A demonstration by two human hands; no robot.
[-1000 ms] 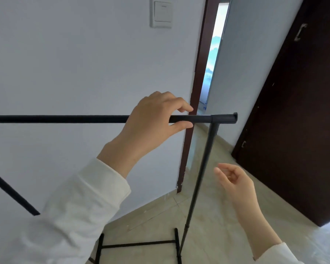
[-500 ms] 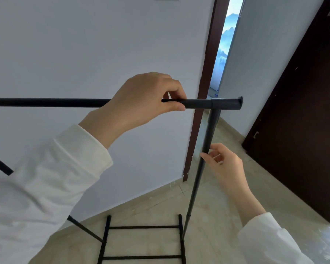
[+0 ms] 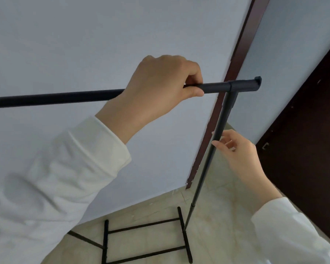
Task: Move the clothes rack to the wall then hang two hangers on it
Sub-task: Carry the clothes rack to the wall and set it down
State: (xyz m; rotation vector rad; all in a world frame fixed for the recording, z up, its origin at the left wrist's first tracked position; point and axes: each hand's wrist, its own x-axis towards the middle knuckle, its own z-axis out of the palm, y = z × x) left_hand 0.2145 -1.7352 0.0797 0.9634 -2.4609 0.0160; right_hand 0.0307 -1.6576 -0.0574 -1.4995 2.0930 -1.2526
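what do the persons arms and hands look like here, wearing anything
Both arms wear long, loose sleeves of off-white, soft-looking fabric, creased along the forearm and ending in a plain cuff at the wrist. The left sleeve fills the lower left of the view; the right sleeve enters from the lower right. The left hand and right hand are bare: no gloves, rings, watch or bracelets visible.

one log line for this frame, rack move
step: move rack to wall | left hand: gripping top bar | right hand: fingers at upright, not closed | hangers: none seen
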